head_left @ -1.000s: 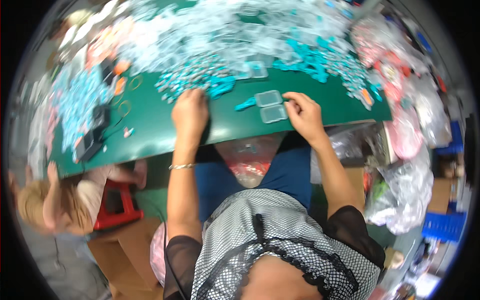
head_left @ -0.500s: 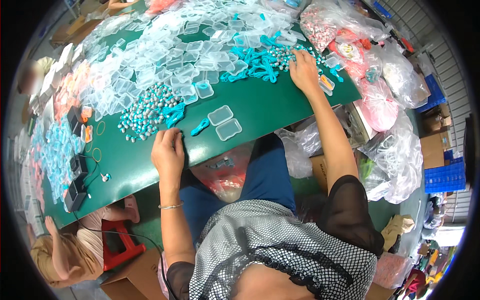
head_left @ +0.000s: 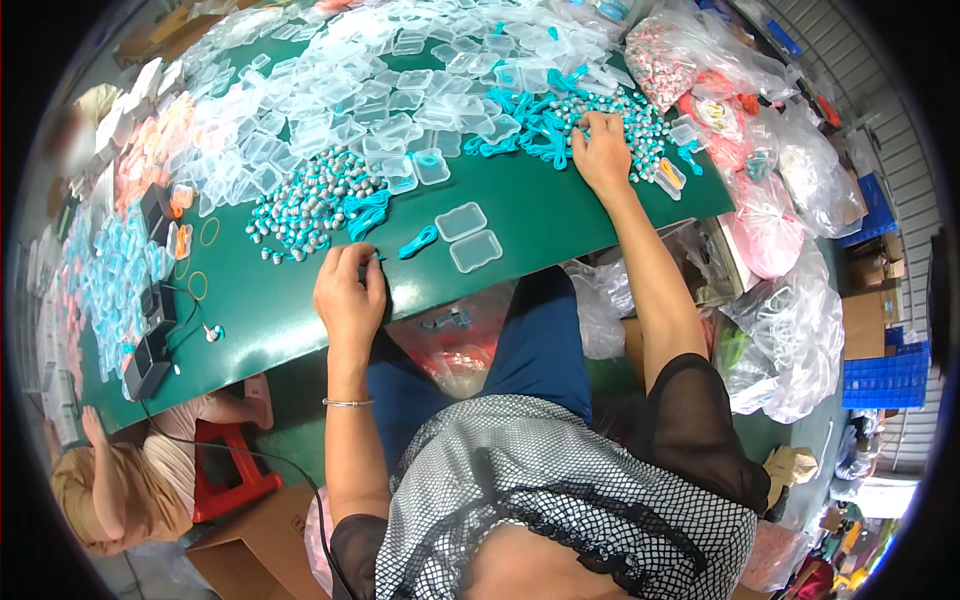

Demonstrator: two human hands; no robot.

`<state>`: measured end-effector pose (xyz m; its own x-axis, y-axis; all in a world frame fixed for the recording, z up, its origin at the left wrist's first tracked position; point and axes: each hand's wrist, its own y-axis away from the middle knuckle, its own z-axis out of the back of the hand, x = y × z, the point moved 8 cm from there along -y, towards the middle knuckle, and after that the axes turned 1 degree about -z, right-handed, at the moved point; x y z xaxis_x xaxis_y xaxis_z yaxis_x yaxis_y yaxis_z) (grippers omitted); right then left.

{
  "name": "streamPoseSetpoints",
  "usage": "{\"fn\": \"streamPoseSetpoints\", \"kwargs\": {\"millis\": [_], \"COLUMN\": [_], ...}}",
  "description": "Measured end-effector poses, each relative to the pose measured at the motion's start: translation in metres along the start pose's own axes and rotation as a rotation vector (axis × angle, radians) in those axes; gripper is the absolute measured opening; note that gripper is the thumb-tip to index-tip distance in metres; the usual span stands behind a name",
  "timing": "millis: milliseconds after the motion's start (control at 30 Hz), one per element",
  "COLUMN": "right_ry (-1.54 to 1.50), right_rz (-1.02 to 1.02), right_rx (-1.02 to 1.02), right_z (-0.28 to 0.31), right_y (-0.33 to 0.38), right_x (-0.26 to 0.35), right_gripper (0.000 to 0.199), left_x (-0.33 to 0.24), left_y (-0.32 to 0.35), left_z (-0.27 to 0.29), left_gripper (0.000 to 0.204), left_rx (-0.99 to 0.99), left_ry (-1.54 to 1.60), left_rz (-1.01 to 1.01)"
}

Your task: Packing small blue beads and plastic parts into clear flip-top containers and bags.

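Note:
My left hand (head_left: 348,292) rests curled at the near edge of the green table (head_left: 280,310), close to a coiled teal cord (head_left: 418,241) and an open clear plastic case (head_left: 468,236). My right hand (head_left: 601,152) reaches far right into a heap of teal cords and small silver-teal pieces (head_left: 560,118), fingers pressed into the heap; whether it grips one I cannot tell. A second heap of silver-teal pieces (head_left: 305,205) lies ahead of my left hand. Many empty clear cases (head_left: 360,90) cover the far side of the table.
Clear bags of pink and red items (head_left: 720,110) pile at the right. Black boxes with cables (head_left: 150,330) sit at the table's left end. A person on a red stool (head_left: 215,470) crouches lower left. A bag (head_left: 455,340) hangs under the table edge. Blue crates (head_left: 885,375) stand far right.
My right hand left the clear case near the front and reached out to the teal heap at far right. My left hand drew back toward the table's near edge.

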<state>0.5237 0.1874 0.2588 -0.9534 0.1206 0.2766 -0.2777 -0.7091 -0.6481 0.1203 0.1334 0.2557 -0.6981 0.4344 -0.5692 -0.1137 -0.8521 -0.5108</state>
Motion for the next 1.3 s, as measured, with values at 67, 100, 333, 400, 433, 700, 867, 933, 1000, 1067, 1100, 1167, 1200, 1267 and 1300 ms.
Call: {"fn": "streamPoseSetpoints", "kwargs": {"millis": [67,100,333,400,433,700,867,933,1000,1067,1100,1167,1200,1267,1300], "right_ry": [-0.077,-0.076,-0.192,-0.223,-0.281,-0.207,-0.208,-0.332,-0.335,-0.339,-0.339,-0.340,-0.338,-0.302,-0.182], "right_rz": [0.008,0.019,0.042,0.044,0.071,0.148,0.176,0.192,0.217,0.260,0.275,0.288,0.301,0.327,0.374], "right_rx": [0.054,0.056,0.047,0.045,0.067,0.099,0.151,0.144,0.126,-0.009,-0.021,0.060,0.138,0.208,0.202], "right_z": [0.000,0.000,0.009,0.010,0.009,0.011,0.019,0.027,0.035,0.050,0.058,0.061,0.062,0.070,0.074], "right_y": [0.011,0.017,0.036,0.040,0.043,0.032,0.036,0.034,0.031,0.028,0.029,0.035,0.040,0.051,0.057], "right_x": [0.013,0.020,0.047,0.056,0.061,0.042,0.040,0.038,0.034,0.028,0.030,0.031,0.033,0.052,0.064], "right_gripper": [0.018,0.014,0.008,0.007,0.007,0.009,0.014,0.017,0.018,0.018,0.018,0.018,0.018,0.017,0.016], "left_x": [0.000,-0.001,0.001,0.001,0.001,-0.009,-0.016,-0.019,-0.021,-0.019,-0.019,-0.022,-0.024,-0.027,-0.030], "left_y": [0.000,0.001,0.001,0.001,0.001,0.006,0.011,0.012,0.013,0.015,0.016,0.016,0.016,0.017,0.017], "left_z": [0.000,0.001,0.000,0.000,-0.002,-0.006,-0.005,-0.009,-0.015,-0.024,-0.027,-0.032,-0.035,-0.038,-0.040], "left_gripper": [0.006,0.006,0.007,0.007,0.007,0.012,0.014,0.014,0.015,0.014,0.015,0.015,0.016,0.017,0.018], "left_rx": [-0.007,-0.008,-0.019,-0.025,-0.017,-0.020,-0.029,-0.010,0.008,0.032,0.052,0.059,0.066,0.072,0.079], "left_ry": [0.000,-0.003,0.050,0.056,0.083,0.183,0.269,0.303,0.337,0.470,0.501,0.565,0.632,0.660,0.689], "left_rz": [0.000,0.002,0.022,0.021,0.039,0.090,0.101,0.125,0.147,0.197,0.230,0.248,0.261,0.245,0.223]}}
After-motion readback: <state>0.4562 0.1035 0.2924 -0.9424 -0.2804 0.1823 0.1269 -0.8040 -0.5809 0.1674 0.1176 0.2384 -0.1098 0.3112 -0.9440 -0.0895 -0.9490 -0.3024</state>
